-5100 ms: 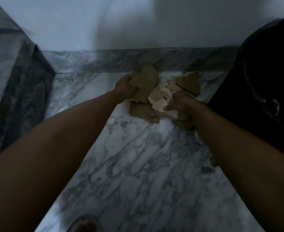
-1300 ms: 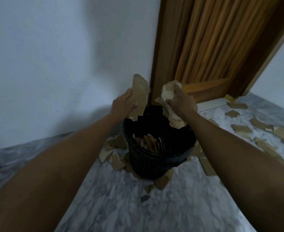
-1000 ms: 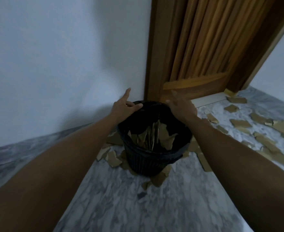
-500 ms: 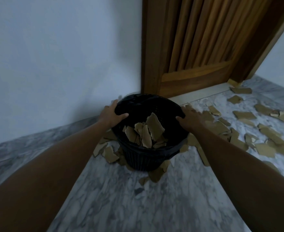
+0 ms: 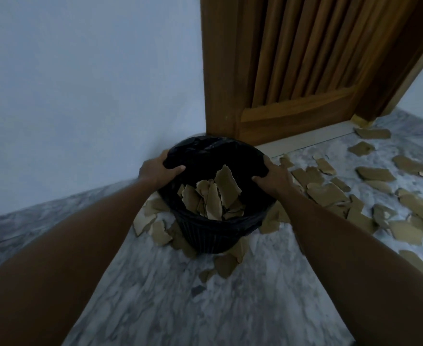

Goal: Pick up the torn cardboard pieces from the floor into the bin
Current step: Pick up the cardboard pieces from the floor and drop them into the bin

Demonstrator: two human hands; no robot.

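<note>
- Brown cardboard pieces [image 5: 218,193] stood in the bin [image 5: 213,231] at the middle of the frame, several of them upright and leaning on each other. A second before, the same kind of pieces were in the two hands above the bin; now the hands carried none.
- The left hand [image 5: 155,169] was closed on the left part of the rim, with the thumb inside and the fingers outside on the black liner.
- The right hand [image 5: 273,174] gripped the right part of the rim in the same way.
- Half a second before, both hands were already on the rim, so the grip was kept, and the bin was not lifted; it stood on the marble floor [image 5: 230,308], just beside the wall [image 5: 80,96] and the wooden door [image 5: 305,71].
- I judged that this load was delivered, but the task was far from finished.
- Many scraps [image 5: 330,193] lay in the right part of the frame, and some lay touching the base of the bin.
- Probably the person wanted to move the bin closer to those scraps, or to shake the load down.
</note>
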